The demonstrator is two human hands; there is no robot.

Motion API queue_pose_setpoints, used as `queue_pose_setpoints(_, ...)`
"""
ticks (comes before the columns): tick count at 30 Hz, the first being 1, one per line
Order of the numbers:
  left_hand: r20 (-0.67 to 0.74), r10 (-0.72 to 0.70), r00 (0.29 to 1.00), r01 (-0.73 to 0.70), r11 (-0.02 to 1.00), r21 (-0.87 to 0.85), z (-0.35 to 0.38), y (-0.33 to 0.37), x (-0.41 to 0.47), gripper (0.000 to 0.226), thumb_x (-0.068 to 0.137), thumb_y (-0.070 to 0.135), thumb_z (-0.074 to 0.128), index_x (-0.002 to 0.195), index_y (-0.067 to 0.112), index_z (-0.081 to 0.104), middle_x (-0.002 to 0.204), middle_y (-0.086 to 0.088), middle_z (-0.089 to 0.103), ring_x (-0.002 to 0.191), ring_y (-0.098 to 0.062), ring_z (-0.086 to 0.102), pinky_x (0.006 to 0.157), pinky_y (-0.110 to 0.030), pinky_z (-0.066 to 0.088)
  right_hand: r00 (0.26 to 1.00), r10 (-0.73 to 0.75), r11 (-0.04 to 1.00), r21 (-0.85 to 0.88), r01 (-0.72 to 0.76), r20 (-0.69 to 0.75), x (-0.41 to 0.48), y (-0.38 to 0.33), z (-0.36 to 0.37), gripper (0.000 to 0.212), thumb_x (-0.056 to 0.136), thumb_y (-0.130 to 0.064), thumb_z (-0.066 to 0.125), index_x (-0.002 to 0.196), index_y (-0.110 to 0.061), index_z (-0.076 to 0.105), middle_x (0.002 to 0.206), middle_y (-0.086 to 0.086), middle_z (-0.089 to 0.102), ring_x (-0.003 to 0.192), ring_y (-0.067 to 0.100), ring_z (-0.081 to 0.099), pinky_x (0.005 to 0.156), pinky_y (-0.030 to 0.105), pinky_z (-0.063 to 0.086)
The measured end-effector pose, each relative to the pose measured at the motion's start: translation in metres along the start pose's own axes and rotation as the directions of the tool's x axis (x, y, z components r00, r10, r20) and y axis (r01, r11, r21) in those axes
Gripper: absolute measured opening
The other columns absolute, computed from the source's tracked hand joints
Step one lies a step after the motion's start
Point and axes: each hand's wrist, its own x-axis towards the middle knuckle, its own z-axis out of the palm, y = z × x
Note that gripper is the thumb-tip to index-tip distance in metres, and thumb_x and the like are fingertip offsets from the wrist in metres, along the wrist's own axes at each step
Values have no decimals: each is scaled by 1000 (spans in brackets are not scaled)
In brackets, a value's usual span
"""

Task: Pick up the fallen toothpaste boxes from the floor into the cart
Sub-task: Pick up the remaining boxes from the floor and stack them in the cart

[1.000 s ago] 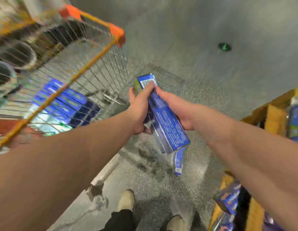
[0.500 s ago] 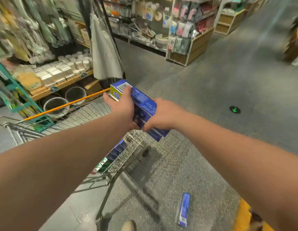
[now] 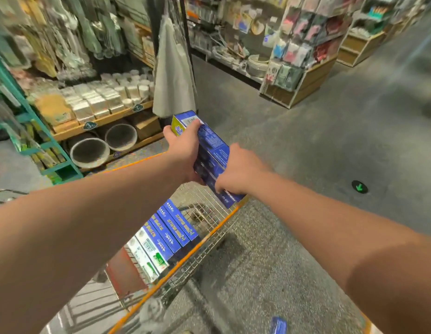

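Both hands hold a stack of blue toothpaste boxes [image 3: 213, 147] above the far end of the wire cart [image 3: 209, 235]. My left hand [image 3: 185, 147] grips the stack's far end and left side. My right hand [image 3: 238, 173] clasps its near end, over the cart's orange rim. Inside the cart lie several blue boxes [image 3: 175, 227] side by side, and white-and-green boxes [image 3: 149, 256] beside them. One more blue toothpaste box [image 3: 278, 325] lies on the grey floor at the bottom edge.
Store shelves with white packages [image 3: 93, 102] and round tubs [image 3: 89, 153] stand at the left, behind the cart. A green ladder frame [image 3: 28, 131] stands left. A display rack [image 3: 301, 68] stands ahead right. A green arrow sticker [image 3: 359, 187] marks the floor.
The view has swung up from the floor to the aisle. Both hands have carried the stack from beside the cart to above its basket, and the cart's contents now show below.
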Motion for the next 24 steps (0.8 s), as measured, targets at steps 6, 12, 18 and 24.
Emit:
queue_pose_setpoints(6,-109,-63,992,73,993,94,-5,-1,91,54,87,46,65,129,32,33,95,-7,59,69,-26,59,76,-60,51,994,14,1000,21,-16,105,69,-3,38,79,55,-34,84,119,-12,43,93,6,68,80,25,70,71,37,57)
queue_pose_setpoints(12,-276,-47,960,116,964,238,-21,-26,195,69,78,64,68,121,13,50,107,-9,59,92,-31,61,85,-48,53,977,-30,999,-35,38,209,145,12,89,66,67,-29,79,120,-15,42,104,6,66,96,29,68,69,33,48)
queue_pose_setpoints(18,-348,71,935,117,863,491,-50,-70,288,37,75,47,66,85,11,65,85,-8,65,69,-25,56,69,-40,56,955,-50,994,-81,77,293,205,29,163,61,77,-25,73,127,-16,39,98,6,60,93,32,64,71,35,49)
queue_pose_setpoints(24,-301,20,954,200,703,682,-68,-118,362,41,76,49,71,71,8,66,68,-7,60,56,-23,52,51,-28,39,922,36,998,-67,-12,384,246,42,240,58,78,-25,73,122,-19,36,104,8,61,96,32,64,70,34,45)
